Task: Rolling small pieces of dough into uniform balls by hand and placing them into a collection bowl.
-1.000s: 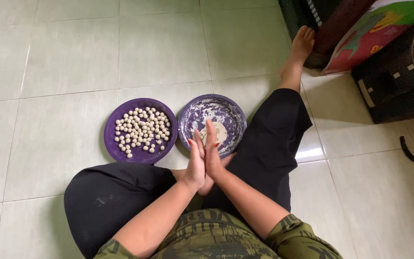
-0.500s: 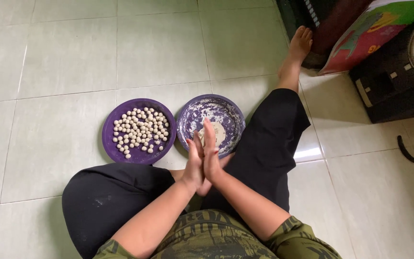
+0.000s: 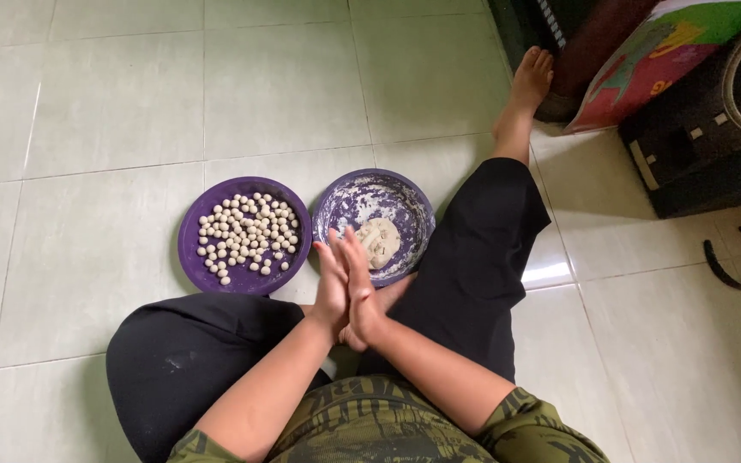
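Pressing palm against palm, the left hand (image 3: 329, 287) and the right hand (image 3: 362, 296) meet upright just above the lap, fingers stretched long and flat, tips pointing away from the body toward the plates. Whether anything sits between those palms, hard to say, the hands hide it completely. Right in front of the fingertips lies the purple plate of dough (image 3: 405, 193), its surface smeared with pale flour, and the dough lump (image 3: 379, 242) rests near the plate's near edge, just beyond the hands. Beside it to the left, rims nearly touching, sits the purple plate of balls (image 3: 195, 257), and what a spread: dozens of small dough balls (image 3: 246, 236), pale and round, scattered across it in one layer. The person sits on the pale tiled floor (image 3: 87, 129), black trousers (image 3: 473, 249) covering both legs, one knee folded inward, the other leg stretched out to a bare foot (image 3: 529, 81) near dark furniture (image 3: 696, 137) at the upper right.
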